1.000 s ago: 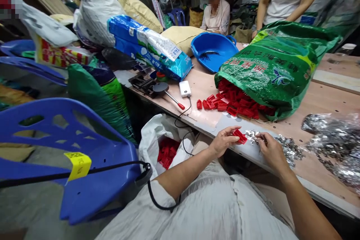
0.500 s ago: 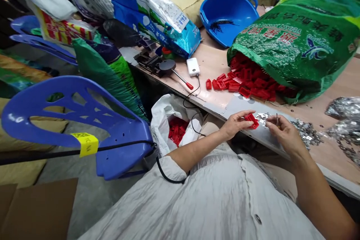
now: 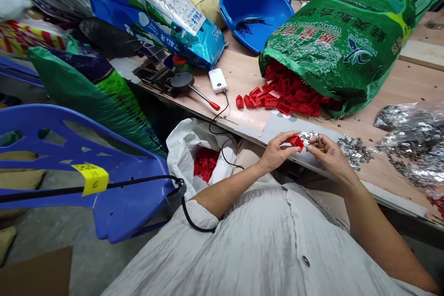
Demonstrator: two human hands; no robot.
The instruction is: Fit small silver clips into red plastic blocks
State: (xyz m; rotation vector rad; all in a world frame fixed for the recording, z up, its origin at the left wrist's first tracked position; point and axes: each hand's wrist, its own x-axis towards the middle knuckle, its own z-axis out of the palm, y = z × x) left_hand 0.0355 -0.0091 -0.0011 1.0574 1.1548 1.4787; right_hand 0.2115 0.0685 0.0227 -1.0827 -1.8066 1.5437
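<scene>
My left hand pinches a small red plastic piece just above the table's near edge. Close against it, my right hand has its fingers pinched together on a small metal part, its fingertips touching the red piece. Behind both hands lies a heap of small shiny metal parts. Further back, a green sack lies on its side and red plastic pieces spill from its mouth onto the wooden table.
A white bag with red pieces hangs below the table edge. A blue basin, a white power bank, a red-tipped tool and a blue sack sit at the back. A blue plastic chair stands left. Clear bags of metal parts lie right.
The view has tilted down and shifted. My right hand has left the metal heap and come up against the red piece in my left hand.
</scene>
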